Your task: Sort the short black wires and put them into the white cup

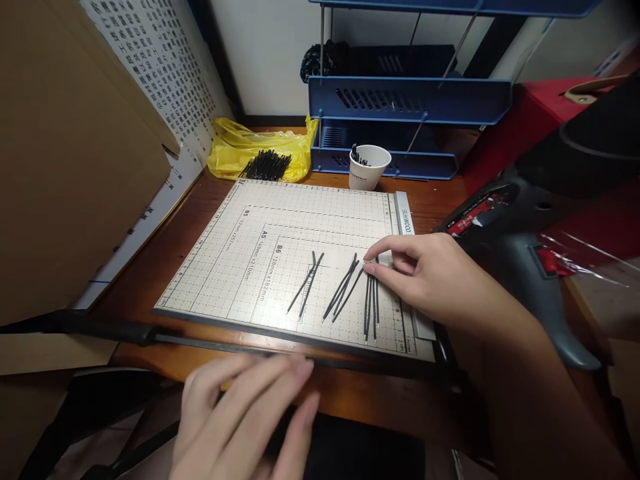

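A paper cutter board (240,267) with a printed grid lies on the wooden desk. Three small bunches of thin black sticks lie on it: one (306,285) in the middle, one (343,288) to its right, one (371,305) near the right edge. My right hand (425,273) rests on the board with its fingers stretched out; the fingertips touch the top of the rightmost bunch. My left hand (245,417) hovers low at the front edge of the board, fingers extended and slightly blurred, holding nothing. The cutter's black blade arm (150,335) runs along the front edge.
A yellow plastic bag (235,150) with many black sticks lies at the back. A white paper cup (369,167) holds a few more. Blue stacked trays (410,100) stand behind. A dark heat gun (525,227) lies at the right, cardboard (65,167) at the left.
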